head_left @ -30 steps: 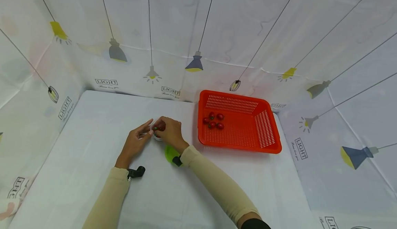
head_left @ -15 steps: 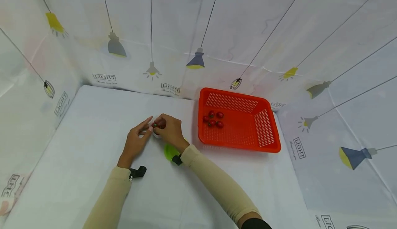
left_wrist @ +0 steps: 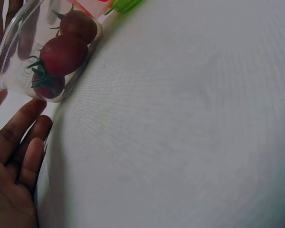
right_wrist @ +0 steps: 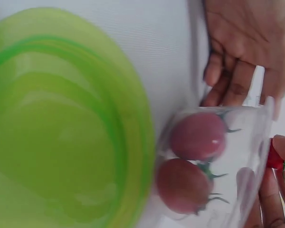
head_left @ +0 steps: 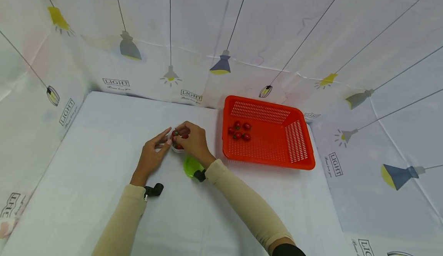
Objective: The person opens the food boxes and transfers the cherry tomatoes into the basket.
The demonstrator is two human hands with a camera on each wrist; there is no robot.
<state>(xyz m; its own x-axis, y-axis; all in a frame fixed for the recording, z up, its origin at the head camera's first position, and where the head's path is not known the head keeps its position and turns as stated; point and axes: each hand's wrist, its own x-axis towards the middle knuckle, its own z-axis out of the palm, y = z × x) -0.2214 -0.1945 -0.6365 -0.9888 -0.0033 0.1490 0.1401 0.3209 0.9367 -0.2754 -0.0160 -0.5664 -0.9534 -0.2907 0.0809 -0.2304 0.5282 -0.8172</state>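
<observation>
I see a booth-like nook, lamp-printed sheeting [head_left: 194, 25] walling the back, left and right edges of a white counter [head_left: 104, 140]; home or workplace, I can't tell.

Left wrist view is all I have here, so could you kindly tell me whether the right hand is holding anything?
Observer: Yes, the right hand pinches a red tomato at the rim of the clear container.
Operator: Thank you; what shape is the green piece at my top edge?
Observer: The right wrist view shows that it is round.
Operator: And what stands farther to the right?
Observer: A red basket, with five tomatoes toward its left side.
</observation>
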